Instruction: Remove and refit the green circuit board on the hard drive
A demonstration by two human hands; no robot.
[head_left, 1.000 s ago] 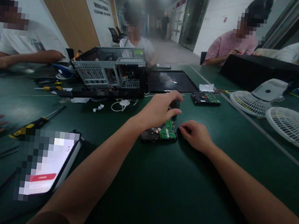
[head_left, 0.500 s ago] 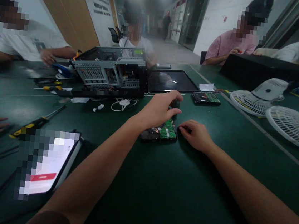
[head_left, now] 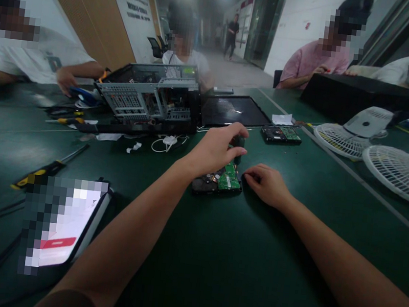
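A hard drive (head_left: 219, 181) lies board-side up on the green table, its green circuit board showing. My left hand (head_left: 215, 149) hovers over it, fingers curled round a dark upright tool handle (head_left: 239, 143) that stands on the drive. My right hand (head_left: 267, 183) rests on the table at the drive's right edge, fingers bent and touching its corner. What the tool's tip meets is hidden by my left hand.
An open computer case (head_left: 152, 97) and a dark panel (head_left: 233, 110) lie beyond. A second hard drive (head_left: 281, 134) sits to the right, near two white fans (head_left: 354, 133). A phone (head_left: 63, 223) and a screwdriver (head_left: 45, 169) lie at left. Other people sit around the table.
A co-worker's hand at the left edge of the table has withdrawn from view. My own hands have hardly moved.
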